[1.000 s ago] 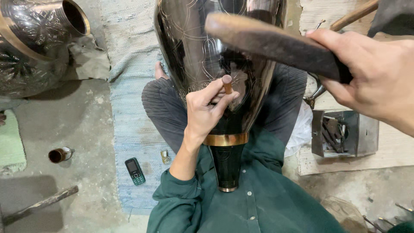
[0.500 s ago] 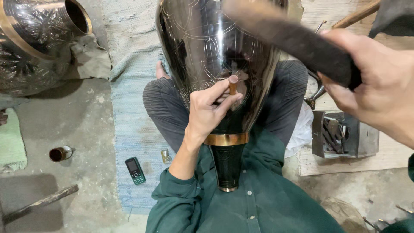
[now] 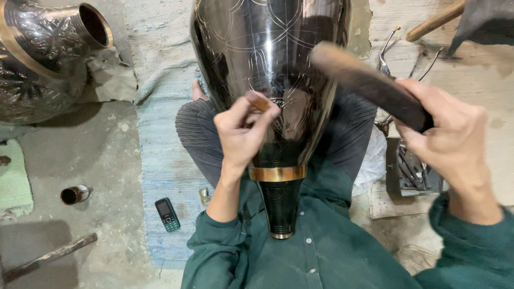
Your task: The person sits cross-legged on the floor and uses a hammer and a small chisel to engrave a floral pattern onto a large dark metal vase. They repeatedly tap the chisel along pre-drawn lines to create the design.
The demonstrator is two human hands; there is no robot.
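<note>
A large dark polished metal vase (image 3: 267,59) with fine engraved lines lies in my lap, its narrow neck with a brass band (image 3: 277,173) toward my chest. My left hand (image 3: 241,131) pinches a small chisel (image 3: 259,101) whose tip rests against the vase's surface. My right hand (image 3: 450,139) grips a dark wooden mallet (image 3: 364,83), raised to the right of the chisel and blurred.
Another embossed metal vessel (image 3: 37,59) lies at upper left on a cloth. A small mobile phone (image 3: 167,214) sits on the blue mat (image 3: 155,144). A little cup (image 3: 72,195), a wooden stick (image 3: 48,258) and a tool tray (image 3: 412,171) lie around.
The mallet has swung down and left toward the chisel. My left hand has stayed on the vase with the chisel.
</note>
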